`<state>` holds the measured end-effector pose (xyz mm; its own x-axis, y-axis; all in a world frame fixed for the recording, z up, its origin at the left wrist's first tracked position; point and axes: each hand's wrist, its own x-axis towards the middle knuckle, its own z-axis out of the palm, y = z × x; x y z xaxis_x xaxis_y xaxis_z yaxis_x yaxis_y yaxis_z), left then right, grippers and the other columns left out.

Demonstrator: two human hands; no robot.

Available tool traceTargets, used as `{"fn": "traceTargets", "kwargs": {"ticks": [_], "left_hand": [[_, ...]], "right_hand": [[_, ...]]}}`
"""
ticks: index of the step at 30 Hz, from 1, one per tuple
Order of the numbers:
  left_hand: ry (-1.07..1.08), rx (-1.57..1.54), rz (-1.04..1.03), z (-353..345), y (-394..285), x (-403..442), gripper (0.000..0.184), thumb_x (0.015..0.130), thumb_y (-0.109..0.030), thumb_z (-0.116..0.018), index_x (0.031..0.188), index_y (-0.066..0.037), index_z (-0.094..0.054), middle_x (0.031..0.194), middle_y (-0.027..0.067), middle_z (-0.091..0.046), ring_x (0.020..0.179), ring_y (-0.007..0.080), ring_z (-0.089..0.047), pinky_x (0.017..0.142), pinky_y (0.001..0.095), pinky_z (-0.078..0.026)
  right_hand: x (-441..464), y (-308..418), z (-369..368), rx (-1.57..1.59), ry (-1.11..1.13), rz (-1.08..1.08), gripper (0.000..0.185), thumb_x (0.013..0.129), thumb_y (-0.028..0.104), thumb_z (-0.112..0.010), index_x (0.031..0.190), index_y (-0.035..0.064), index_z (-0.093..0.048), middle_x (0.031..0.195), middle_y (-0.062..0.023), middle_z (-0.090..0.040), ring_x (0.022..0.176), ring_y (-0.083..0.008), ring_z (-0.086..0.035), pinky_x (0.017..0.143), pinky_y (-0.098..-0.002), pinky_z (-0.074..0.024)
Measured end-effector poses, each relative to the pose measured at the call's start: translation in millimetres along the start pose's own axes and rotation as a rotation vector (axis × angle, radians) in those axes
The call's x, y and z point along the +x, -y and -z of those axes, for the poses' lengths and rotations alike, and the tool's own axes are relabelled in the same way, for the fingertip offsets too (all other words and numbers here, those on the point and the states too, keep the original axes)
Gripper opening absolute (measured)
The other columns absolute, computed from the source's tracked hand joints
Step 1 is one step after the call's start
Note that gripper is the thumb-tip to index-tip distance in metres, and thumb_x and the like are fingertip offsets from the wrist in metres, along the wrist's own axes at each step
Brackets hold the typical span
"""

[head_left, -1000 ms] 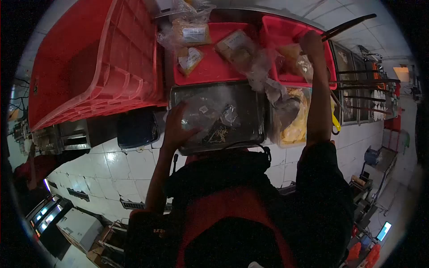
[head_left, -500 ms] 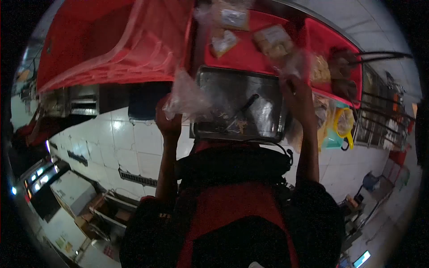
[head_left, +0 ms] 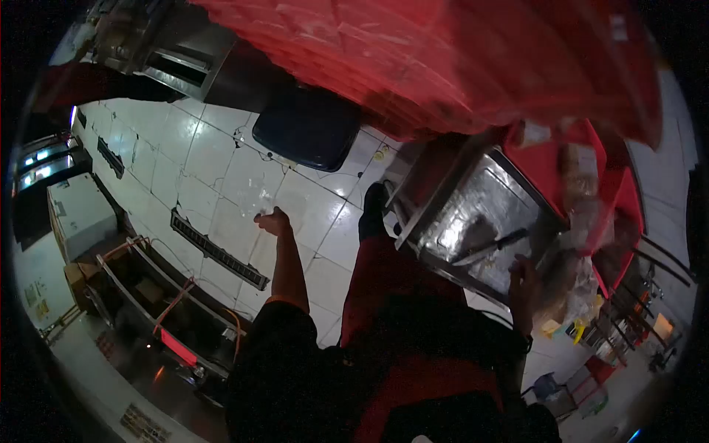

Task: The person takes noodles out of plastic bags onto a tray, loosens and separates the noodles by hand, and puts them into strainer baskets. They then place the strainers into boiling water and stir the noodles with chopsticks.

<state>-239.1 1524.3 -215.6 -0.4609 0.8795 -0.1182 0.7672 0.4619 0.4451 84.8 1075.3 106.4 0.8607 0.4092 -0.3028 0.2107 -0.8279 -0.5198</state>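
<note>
My left hand [head_left: 275, 221] is out over the tiled floor, its fingers pinched together. A faint clear plastic bag [head_left: 255, 199] shows at its fingertips, hard to make out against the tiles. My right hand [head_left: 523, 288] is by the right front edge of the metal tray [head_left: 480, 192], fingers slightly apart, nothing visible in them. On the tray lies a dark-handled knife [head_left: 493, 247], close to that hand. Clear plastic bags [head_left: 583, 284] hang just right of it. Beyond the tray, packed food [head_left: 580, 173] sits in a red bin [head_left: 543, 173].
A large red crate [head_left: 458, 66] juts out overhead. Below it, a black bin [head_left: 309, 133] stands on the floor. A floor drain [head_left: 214, 247] runs left of my left arm, near a metal-framed cart [head_left: 173, 303]. Another person's dark sleeve [head_left: 111, 83] shows at upper left.
My view has turned left, so the tray and red bins now sit at the right. My left hand has swung away from the tray over the floor. The knife shows more plainly.
</note>
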Motion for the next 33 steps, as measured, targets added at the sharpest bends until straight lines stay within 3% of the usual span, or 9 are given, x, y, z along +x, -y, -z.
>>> {"fn": "traceTargets", "kwargs": {"ticks": [4,7,11,12,15,21,26,31,33], "left_hand": [[0.146,-0.266,0.047,-96,-38,32,0.056,0.067,-0.008,-0.074,0.114,0.001,-0.042,0.11,0.0239,-0.055,0.101,0.0393,-0.055,0.083,0.0431,-0.047],[0.83,-1.269,0.503,-134,-68,40,0.056,0.089,-0.046,-0.049,0.129,-0.009,-0.035,0.136,0.0131,-0.036,0.122,0.0331,-0.039,0.1,0.0457,-0.032],[1.081,-1.44,0.308,-149,-80,27,0.069,0.091,-0.06,-0.023,0.143,-0.014,-0.021,0.147,0.0072,-0.023,0.134,0.0293,-0.021,0.11,0.0449,-0.017],[1.094,-1.302,0.186,-157,-69,37,0.073,0.09,-0.062,-0.018,0.144,-0.013,-0.017,0.149,0.0074,-0.018,0.135,0.0292,-0.018,0.111,0.0457,-0.012],[0.937,-1.096,0.578,-158,-52,50,0.075,0.09,-0.062,-0.017,0.143,-0.009,-0.019,0.147,0.0127,-0.021,0.134,0.0331,-0.021,0.111,0.0463,-0.011],[0.695,-0.728,0.247,-100,4,35,0.075,0.088,-0.055,-0.041,0.144,-0.013,-0.015,0.143,0.0178,-0.027,0.113,0.0377,-0.047,0.094,0.0485,-0.039],[0.78,-0.565,0.108,14,12,-8,0.043,0.089,-0.021,-0.055,0.127,-0.006,-0.042,0.119,0.0146,-0.052,0.09,0.0294,-0.058,0.071,0.038,-0.048],[0.785,-0.653,-0.237,129,-13,-70,0.038,0.089,-0.02,-0.053,0.122,-0.003,-0.046,0.109,0.0132,-0.058,0.08,0.0221,-0.061,0.065,0.0332,-0.049],[0.798,-0.721,-0.375,152,-31,-86,0.038,0.089,-0.019,-0.052,0.122,-0.003,-0.046,0.106,0.0132,-0.059,0.078,0.0211,-0.061,0.062,0.0318,-0.049]], "right_hand": [[-11,-29,-11,-0.276,-0.17,-0.001,0.024,0.091,0.016,-0.045,0.102,-0.0021,-0.056,0.103,-0.0178,-0.058,0.096,-0.0282,-0.053,0.086,-0.0375,-0.0411],[-12,-14,-21,-0.424,-0.307,0.093,0.024,0.091,0.019,-0.044,0.093,-0.003,-0.054,0.102,-0.0187,-0.056,0.098,-0.0305,-0.052,0.087,-0.0384,-0.0397],[-18,-37,-34,-0.385,-0.455,0.18,0.023,0.091,0.021,-0.045,0.096,-0.0004,-0.052,0.104,-0.0151,-0.054,0.103,-0.0305,-0.049,0.092,-0.0395,-0.0363],[-19,-29,-33,-0.403,-0.369,0.188,0.022,0.088,0.016,-0.048,0.104,0.0009,-0.051,0.115,-0.0147,-0.05,0.107,-0.03,-0.046,0.094,-0.0393,-0.0349],[-28,-5,-42,-0.307,-0.292,-0.093,0.047,0.084,0.001,-0.052,0.129,0.0015,-0.038,0.131,-0.0172,-0.037,0.124,-0.0302,-0.036,0.1,-0.0395,-0.0317],[-7,26,-9,-0.231,-0.338,0.115,0.043,0.077,-0.002,-0.057,0.119,0.0009,-0.047,0.129,-0.0187,-0.041,0.122,-0.036,-0.038,0.1,-0.0442,-0.0347],[95,-8,74,-0.405,-0.775,0.215,0.051,0.083,0.024,-0.057,0.125,-0.0004,-0.041,0.132,-0.0235,-0.037,0.119,-0.0406,-0.038,0.1,-0.0491,-0.0302],[199,-106,93,-0.906,-0.713,-0.122,0.037,0.073,0.022,-0.061,0.102,0.0006,-0.053,0.094,-0.0185,-0.061,0.078,-0.0313,-0.062,0.067,-0.0479,-0.0501],[218,-127,94,-0.957,-0.317,-0.092,0.027,0.072,0.022,-0.059,0.09,0.0025,-0.061,0.077,-0.0131,-0.064,0.065,-0.0282,-0.064,0.057,-0.0463,-0.0514]]}}
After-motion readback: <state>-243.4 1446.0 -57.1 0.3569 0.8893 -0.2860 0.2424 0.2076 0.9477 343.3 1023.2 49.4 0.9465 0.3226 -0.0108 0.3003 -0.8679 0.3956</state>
